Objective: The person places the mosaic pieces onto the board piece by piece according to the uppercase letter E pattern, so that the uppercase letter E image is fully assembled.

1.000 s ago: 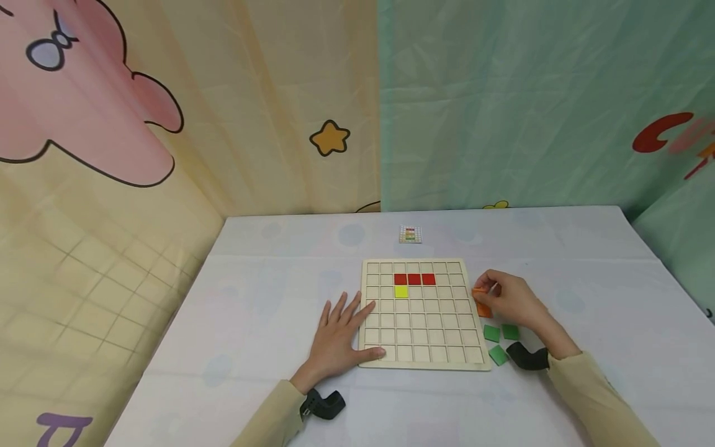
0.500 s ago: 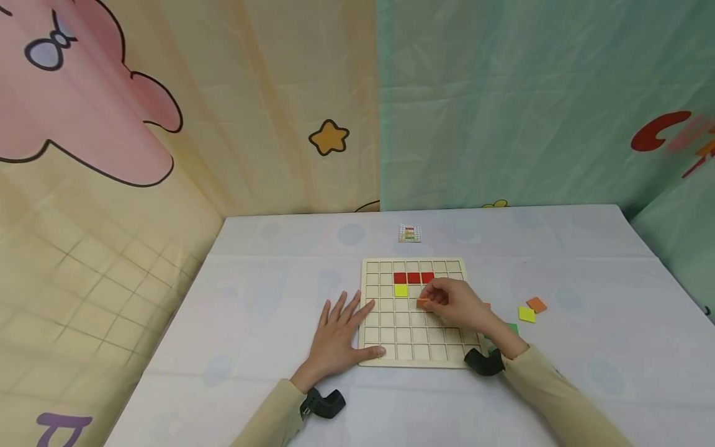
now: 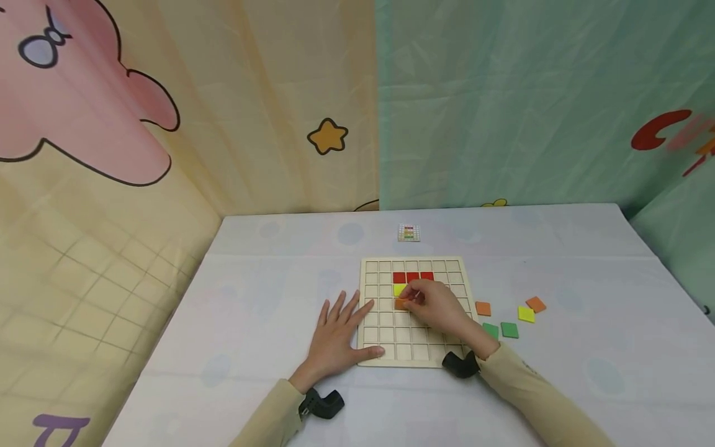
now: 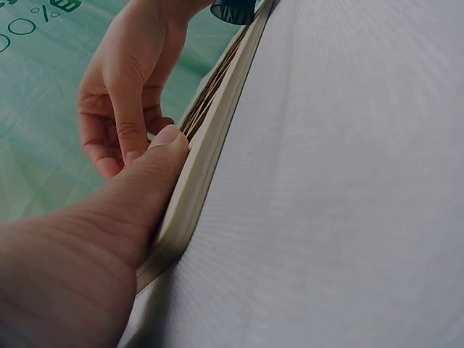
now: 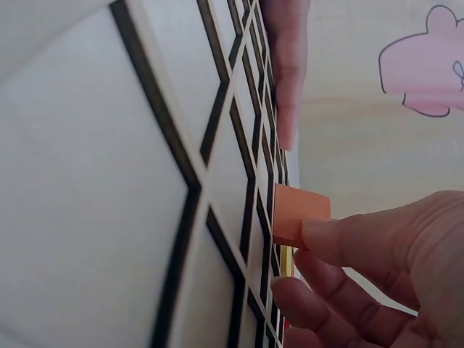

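Note:
My right hand point(image 3: 438, 305) pinches an orange square tile point(image 5: 299, 212) between thumb and fingertips. In the right wrist view the tile stands tilted with one edge at the grid board's surface. On the wooden grid board point(image 3: 391, 354) it sits just below a yellow tile point(image 3: 399, 290), which my fingers partly cover. Above that runs a row of red tiles point(image 3: 399, 277). My left hand point(image 3: 335, 344) rests spread at the board's left edge, its thumb point(image 4: 163, 152) lying over the near rim in the left wrist view.
Right of the board lie loose tiles: an orange tile point(image 3: 483, 308), a green tile point(image 3: 509, 329), another green one partly behind my right wrist, a yellow tile point(image 3: 526, 314) and an orange tile point(image 3: 536, 304). A small pattern card point(image 3: 409, 233) lies beyond the board.
My right hand has carried the orange tile from the pile right of the board leftward over the grid to below the yellow tile. The left hand has stayed in place.

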The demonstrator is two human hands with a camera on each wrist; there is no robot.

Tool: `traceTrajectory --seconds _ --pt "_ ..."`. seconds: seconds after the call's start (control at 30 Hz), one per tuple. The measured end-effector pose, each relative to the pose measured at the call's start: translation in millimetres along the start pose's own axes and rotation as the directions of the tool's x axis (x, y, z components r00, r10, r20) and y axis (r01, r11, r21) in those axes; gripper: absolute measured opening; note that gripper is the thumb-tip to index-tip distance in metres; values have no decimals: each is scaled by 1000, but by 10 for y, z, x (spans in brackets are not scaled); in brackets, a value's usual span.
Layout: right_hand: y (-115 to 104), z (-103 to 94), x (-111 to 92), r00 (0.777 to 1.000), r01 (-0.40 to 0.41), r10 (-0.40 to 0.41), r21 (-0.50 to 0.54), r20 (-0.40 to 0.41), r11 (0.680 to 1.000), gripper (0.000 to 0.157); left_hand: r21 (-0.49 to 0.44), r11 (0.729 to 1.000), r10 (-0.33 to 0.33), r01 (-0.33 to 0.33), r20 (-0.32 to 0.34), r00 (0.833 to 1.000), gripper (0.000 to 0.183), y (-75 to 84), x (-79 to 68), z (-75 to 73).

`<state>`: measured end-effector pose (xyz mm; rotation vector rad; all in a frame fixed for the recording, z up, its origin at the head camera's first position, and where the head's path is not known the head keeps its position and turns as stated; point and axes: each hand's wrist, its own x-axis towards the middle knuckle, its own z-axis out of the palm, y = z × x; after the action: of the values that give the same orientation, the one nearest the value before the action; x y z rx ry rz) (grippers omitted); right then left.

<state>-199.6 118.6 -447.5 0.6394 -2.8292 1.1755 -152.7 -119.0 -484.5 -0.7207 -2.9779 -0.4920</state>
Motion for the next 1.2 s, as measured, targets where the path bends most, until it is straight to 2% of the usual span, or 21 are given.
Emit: traceTrajectory --seconds 0.23,0.47,0.63,0.77,0.9,1.0,1.1,1.2 --pt "15 8 -11 1000 21 -21 -100 7 995 10 -15 1000 -1 1 -8 1000 89 4 -10 -22" --pt "41 -35 -46 994 85 -75 -141 79 986 20 -8 1000 2 -2 -9 1000 90 0 -18 -6" --pt "56 -66 -75 985 140 -122 -159 121 977 23 -6 1000 4 -4 -11 1000 89 -4 -14 3" --pt "95 -90 -129 974 178 -151 -158 169 971 33 -5 1000 5 -5 -9 1000 89 -1 -12 7" --pt "148 -134 -214 954 237 -206 -132 216 962 39 -14 1000 3 -3 -5 1000 89 12 -11 5" --pt "194 -198 -290 942 254 -230 -72 244 965 34 -17 1000 1 -1 -8 1000 89 20 -11 2" --pt "246 -295 -366 944 228 -223 9 242 974 27 -13 1000 1 -2 -14 1000 89 18 -11 4" --pt "307 -419 -428 957 207 -215 62 195 976 21 -13 1000 3 -3 -16 1000 90 12 -12 6"
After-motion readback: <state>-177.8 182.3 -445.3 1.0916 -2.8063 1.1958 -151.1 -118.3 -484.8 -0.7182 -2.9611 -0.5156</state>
